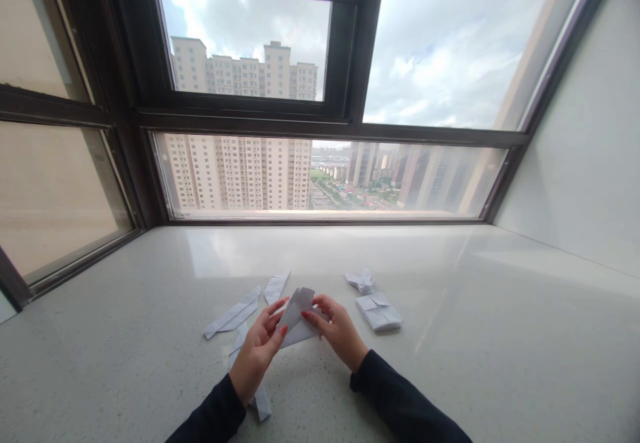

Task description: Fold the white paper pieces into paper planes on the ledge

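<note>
White folded paper (299, 333), flaps layered toward twelve o'clock: left hand (262, 343) pinches at eight o'clock, right hand (341, 328) at three.

I seem to be in a high-rise home, in a bay-window nook, though I can't rule out an office. Before me a deep, pale speckled sill (480, 336) runs to dark window frames (369, 43), with side panes (55, 189) on the left and a plain white wall (585, 156) on the right. Beyond the far glass I see beige apartment-like towers (240, 169) and, well below, a green-edged street (325, 197).
</note>
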{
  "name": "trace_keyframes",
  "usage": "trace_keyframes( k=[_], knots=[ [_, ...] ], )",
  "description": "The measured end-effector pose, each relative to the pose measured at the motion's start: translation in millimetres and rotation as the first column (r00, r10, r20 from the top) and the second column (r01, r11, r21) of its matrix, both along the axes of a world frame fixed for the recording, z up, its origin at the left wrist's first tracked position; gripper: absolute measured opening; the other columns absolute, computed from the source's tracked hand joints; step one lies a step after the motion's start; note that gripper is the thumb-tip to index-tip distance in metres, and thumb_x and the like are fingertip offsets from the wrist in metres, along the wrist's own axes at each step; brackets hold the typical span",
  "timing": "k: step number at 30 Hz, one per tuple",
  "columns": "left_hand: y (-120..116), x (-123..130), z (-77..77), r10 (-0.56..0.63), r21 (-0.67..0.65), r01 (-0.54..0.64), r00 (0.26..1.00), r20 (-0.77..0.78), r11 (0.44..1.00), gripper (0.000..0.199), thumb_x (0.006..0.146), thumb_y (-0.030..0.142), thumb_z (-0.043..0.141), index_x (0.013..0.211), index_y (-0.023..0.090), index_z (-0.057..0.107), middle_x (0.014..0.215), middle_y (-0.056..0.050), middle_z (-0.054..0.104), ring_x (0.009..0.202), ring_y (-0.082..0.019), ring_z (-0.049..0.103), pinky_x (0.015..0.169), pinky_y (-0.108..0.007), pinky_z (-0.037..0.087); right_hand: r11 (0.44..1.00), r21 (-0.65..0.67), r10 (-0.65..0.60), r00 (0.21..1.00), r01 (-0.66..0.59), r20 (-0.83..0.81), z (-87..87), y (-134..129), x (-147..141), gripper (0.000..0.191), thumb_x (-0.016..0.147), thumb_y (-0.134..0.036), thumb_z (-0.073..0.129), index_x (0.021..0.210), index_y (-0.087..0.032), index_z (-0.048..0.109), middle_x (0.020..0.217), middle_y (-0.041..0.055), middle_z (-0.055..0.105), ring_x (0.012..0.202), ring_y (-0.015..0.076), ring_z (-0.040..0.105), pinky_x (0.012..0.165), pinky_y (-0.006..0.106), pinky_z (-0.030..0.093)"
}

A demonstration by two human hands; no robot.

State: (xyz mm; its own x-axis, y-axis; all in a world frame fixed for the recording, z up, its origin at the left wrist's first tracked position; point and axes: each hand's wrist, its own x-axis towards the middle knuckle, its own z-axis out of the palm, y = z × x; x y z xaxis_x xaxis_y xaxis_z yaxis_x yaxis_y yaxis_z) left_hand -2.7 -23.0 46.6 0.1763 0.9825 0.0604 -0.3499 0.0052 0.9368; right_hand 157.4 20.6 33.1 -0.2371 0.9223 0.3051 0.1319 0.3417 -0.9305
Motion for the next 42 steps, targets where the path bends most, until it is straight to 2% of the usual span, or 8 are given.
trace_keyframes(
  k=[3, 5, 10, 15, 21, 30, 36, 42],
  knots=[
    [-1.7, -0.8, 0.1, -0.025, -0.166, 0.032, 0.999, 0.041, 0.986, 0.045, 0.067, 0.044, 0.058, 0.104, 0.019, 0.054, 0.105, -0.008, 0.061, 0.098, -0.024, 0.055, 0.080, -0.034, 0.045, 1.000, -0.002, -0.001, 1.000, 0.001, 0.001, 1.4, -0.2, 0.9, 0.026, 0.069, -0.042, 0.056, 0.078, -0.018, 0.054, 0.055, -0.0037, 0.051, 0.042, 0.0083, 0.042, 0.036, 0.018, 0.033],
    [-2.9, -1.4, -0.1, -0.118, -0.245, 0.133, 0.990, 0.076, 0.960, 0.045, 0.069, 0.050, 0.052, 0.099, 0.017, 0.056, 0.100, -0.009, 0.063, 0.095, -0.024, 0.057, 0.080, -0.033, 0.045, 1.000, 0.024, -0.010, 1.000, 0.009, 0.026, 2.7, -1.2, 1.3, 0.024, 0.069, -0.041, 0.057, 0.076, -0.018, 0.054, 0.054, -0.0041, 0.050, 0.043, 0.0085, 0.042, 0.038, 0.018, 0.034],
    [-3.9, 1.1, -4.1, -0.325, -0.289, 0.329, 0.944, 0.062, 0.899, 0.049, 0.069, 0.055, 0.048, 0.094, 0.013, 0.055, 0.090, -0.014, 0.066, 0.070, -0.020, 0.065, 0.058, -0.027, 0.049, 0.997, 0.079, -0.018, 0.994, 0.010, 0.106, 6.1, -5.5, 0.9, 0.020, 0.070, -0.037, 0.057, 0.075, -0.018, 0.056, 0.055, -0.0038, 0.050, 0.050, 0.0100, 0.043, 0.043, 0.019, 0.034],
    [-1.6, 3.8, -8.2, -0.337, -0.245, 0.331, 0.941, 0.019, 0.911, 0.043, 0.068, 0.051, 0.052, 0.087, 0.013, 0.056, 0.076, -0.010, 0.067, 0.039, -0.008, 0.053, 0.034, -0.016, 0.033, 0.997, 0.074, -0.007, 0.989, -0.004, 0.149, 8.4, -7.5, 0.7, 0.019, 0.070, -0.036, 0.057, 0.074, -0.018, 0.056, 0.058, -0.0034, 0.052, 0.053, 0.0112, 0.045, 0.046, 0.020, 0.036],
    [-4.4, 4.8, -5.1, -0.333, -0.198, 0.313, 0.940, -0.076, 0.929, 0.039, 0.070, 0.049, 0.051, 0.084, 0.013, 0.059, 0.059, -0.003, 0.063, 0.029, -0.002, 0.035, 0.030, -0.017, 0.016, 0.993, 0.119, -0.014, 0.972, -0.015, 0.233, 10.9, -9.9, 1.5, 0.018, 0.069, -0.035, 0.059, 0.074, -0.018, 0.056, 0.061, -0.0033, 0.053, 0.057, 0.0123, 0.047, 0.053, 0.022, 0.036],
    [-2.3, 4.9, -9.5, -0.365, -0.184, 0.335, 0.916, -0.165, 0.924, 0.058, 0.068, 0.059, 0.044, 0.092, 0.008, 0.057, 0.050, 0.001, 0.057, 0.029, -0.003, 0.032, 0.031, -0.019, 0.014, 0.993, 0.119, -0.024, 0.950, -0.014, 0.311, 11.5, -10.5, 1.0, 0.018, 0.068, -0.034, 0.059, 0.074, -0.018, 0.055, 0.062, -0.0031, 0.053, 0.057, 0.0120, 0.045, 0.053, 0.022, 0.035],
    [-6.3, 5.3, -7.0, -0.373, -0.204, 0.336, 0.909, -0.183, 0.920, 0.056, 0.071, 0.055, 0.046, 0.102, 0.009, 0.055, 0.040, 0.003, 0.052, 0.029, -0.005, 0.032, 0.033, -0.019, 0.018, 0.993, 0.116, -0.021, 0.945, -0.018, 0.327, 10.6, -11.1, -0.6, 0.017, 0.066, -0.034, 0.060, 0.073, -0.019, 0.054, 0.061, -0.0038, 0.051, 0.056, 0.0116, 0.044, 0.053, 0.021, 0.034],
    [-5.5, 3.5, -8.4, -0.362, -0.217, 0.324, 0.917, -0.168, 0.921, 0.048, 0.071, 0.050, 0.049, 0.094, 0.009, 0.058, 0.037, 0.004, 0.048, 0.030, -0.005, 0.031, 0.033, -0.019, 0.015, 0.995, 0.100, -0.032, 0.947, 0.000, 0.320, 12.5, -13.5, -1.5, 0.018, 0.066, -0.033, 0.061, 0.072, -0.018, 0.054, 0.056, -0.0051, 0.047, 0.054, 0.0104, 0.042, 0.050, 0.020, 0.032]
  ],
)
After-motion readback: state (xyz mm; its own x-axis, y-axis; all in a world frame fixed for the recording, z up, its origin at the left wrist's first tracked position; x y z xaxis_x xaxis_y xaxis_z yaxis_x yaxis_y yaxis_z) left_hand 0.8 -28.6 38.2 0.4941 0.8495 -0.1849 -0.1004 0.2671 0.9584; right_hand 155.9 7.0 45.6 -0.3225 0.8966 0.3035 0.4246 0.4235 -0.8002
